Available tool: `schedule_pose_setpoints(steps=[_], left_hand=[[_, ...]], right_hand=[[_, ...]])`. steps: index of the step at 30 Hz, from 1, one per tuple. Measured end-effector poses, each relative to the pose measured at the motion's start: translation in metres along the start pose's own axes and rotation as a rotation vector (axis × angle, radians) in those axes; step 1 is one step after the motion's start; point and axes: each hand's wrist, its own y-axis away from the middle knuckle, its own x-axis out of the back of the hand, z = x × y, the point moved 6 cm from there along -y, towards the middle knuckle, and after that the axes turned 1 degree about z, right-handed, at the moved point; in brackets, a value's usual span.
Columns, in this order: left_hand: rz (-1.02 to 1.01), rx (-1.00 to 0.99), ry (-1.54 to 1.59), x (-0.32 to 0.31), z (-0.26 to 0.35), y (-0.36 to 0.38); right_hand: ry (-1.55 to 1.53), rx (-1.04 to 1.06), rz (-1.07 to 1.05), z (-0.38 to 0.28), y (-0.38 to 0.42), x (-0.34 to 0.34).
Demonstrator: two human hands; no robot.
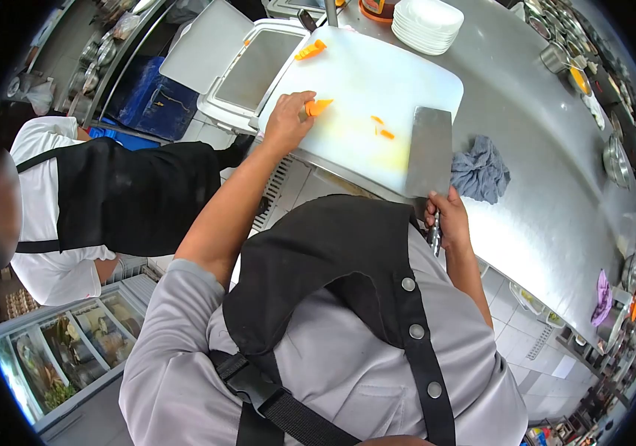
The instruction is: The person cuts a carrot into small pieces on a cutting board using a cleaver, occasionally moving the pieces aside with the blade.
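On the white cutting board [362, 82], my left hand [290, 119] is closed around an orange carrot piece [319, 108] near the left edge, its pointed end facing right. My right hand [448, 215] grips the handle of a wide cleaver [429, 152], whose blade lies over the board's right part. Small orange scraps [384, 133] rest between the carrot piece and the blade. Another carved orange piece [310, 50] lies near the board's upper left corner.
A crumpled grey cloth [481, 169] lies right of the cleaver on the steel table [548, 215]. Stacked white plates [428, 25] stand behind the board. A lidless white bin [251, 70] is at the left, near a person in a black apron [132, 193].
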Motion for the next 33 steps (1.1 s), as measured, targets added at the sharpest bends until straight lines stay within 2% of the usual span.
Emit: schedule_pose_setpoints(steps=[2, 7, 12, 24, 33], left_hand=[[0.091, -0.267, -0.211, 0.007, 0.013, 0.004], [0.045, -0.208, -0.164, 0.013, 0.003, 0.008], [0.09, -0.105, -0.183, 0.018, -0.006, 0.018], [0.124, -0.211, -0.095, 0.013, 0.004, 0.03], [0.096, -0.181, -0.073, 0.018, 0.007, 0.032]], right_hand=[[-0.004, -0.009, -0.001, 0.005, 0.0, 0.0], [0.015, 0.001, -0.001, 0.001, 0.0, -0.003], [0.034, 0.019, 0.008, 0.003, -0.001, -0.003], [0.018, 0.014, 0.008, 0.0, -0.007, -0.006], [0.007, 0.028, -0.002, -0.005, -0.009, -0.009]])
